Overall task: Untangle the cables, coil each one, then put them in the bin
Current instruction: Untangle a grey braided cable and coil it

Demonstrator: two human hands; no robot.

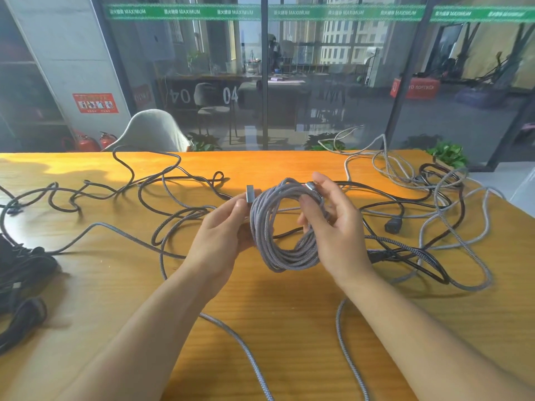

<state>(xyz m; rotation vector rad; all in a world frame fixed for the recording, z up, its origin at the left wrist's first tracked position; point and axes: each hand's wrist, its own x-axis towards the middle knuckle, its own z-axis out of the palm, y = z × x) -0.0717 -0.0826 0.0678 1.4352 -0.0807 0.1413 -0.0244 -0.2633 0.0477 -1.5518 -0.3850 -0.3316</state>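
At the far left edge of your wooden table (121, 287) lies a dark bundle of black cables (20, 273), partly out of view. Beside it, loose dark braided cables (121, 186) wander across the left half of the tabletop. Your left hand (224, 230) has its fingers curled round the left side of the grey coiled cable (278, 227), with the thumb pressing a silver plug (249, 193) at the top of the coil. The coil is held upright above the table's middle, between your 2 hands. Your right hand (335, 224) grips the coil's right side, fingers threaded through the loop, and a second silver connector (310, 186) sits by its fingertips. To the right, a tangle of grey and black cables (434, 215) sprawls over the table, including a black power plug (390, 227). No bin shows in this view.
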